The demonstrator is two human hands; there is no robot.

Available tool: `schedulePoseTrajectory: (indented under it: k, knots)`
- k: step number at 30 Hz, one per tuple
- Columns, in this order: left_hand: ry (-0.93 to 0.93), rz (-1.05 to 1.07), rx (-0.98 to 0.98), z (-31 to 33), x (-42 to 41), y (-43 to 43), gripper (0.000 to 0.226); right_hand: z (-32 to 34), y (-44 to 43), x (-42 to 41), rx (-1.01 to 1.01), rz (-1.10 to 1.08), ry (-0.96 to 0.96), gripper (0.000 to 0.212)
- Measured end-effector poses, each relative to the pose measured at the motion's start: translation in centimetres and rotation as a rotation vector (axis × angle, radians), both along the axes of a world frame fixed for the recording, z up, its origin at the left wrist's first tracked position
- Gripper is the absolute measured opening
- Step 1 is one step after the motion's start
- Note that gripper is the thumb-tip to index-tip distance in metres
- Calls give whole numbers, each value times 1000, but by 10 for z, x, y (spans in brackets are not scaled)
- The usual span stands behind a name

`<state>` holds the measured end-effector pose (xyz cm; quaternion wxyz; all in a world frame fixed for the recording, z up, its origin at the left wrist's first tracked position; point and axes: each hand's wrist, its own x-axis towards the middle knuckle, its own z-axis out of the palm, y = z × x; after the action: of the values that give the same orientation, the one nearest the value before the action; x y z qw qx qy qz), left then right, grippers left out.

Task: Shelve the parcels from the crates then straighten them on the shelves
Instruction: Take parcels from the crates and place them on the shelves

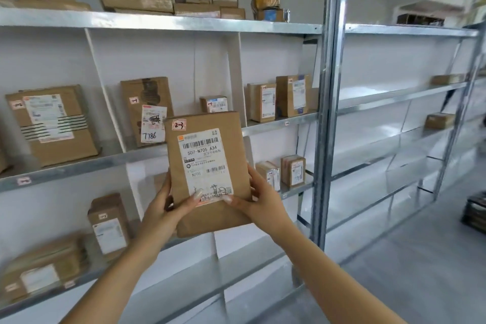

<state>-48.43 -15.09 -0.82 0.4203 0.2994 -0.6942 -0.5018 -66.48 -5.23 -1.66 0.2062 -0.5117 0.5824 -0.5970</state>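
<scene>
She stands before the shelves and holds one parcel (207, 173) upright in the air, to the left of the tall metal post (328, 113) and in front of the middle compartments. Her left hand (168, 208) and right hand (260, 200) both grip its lower part, thumbs pressed on the front and fingers curled behind. I judge that she is in the shelving step and is reading the parcel before she places it. The next move calls for choosing the right compartment left of the post, then setting the parcel on its edge like its neighbours. The parcel is a flat brown paper packet, a little creased, with a white shipping label (205, 163) full of barcodes and a small red-framed sticker (179, 125) with handwriting at its top corner.
</scene>
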Motion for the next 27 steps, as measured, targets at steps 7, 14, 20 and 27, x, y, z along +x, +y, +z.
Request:
schedulePoseTrajectory:
  k: [7,14,20,27]
  knots:
    - [-87,26,-61,-11,-61,-2,75,-17,-3,-65,84,-83,57,84]
    - [-154,84,-68,-28,-83,-60,69,-31,-67,-100,148,-110,132,88]
    - [-162,183,-54,-68,-114,-142,75,-63,-161,-130,247,-143,203,82]
    - [-162,245,75,-144,-157,-224,96,-122,-262,-165,410,-109,275,84]
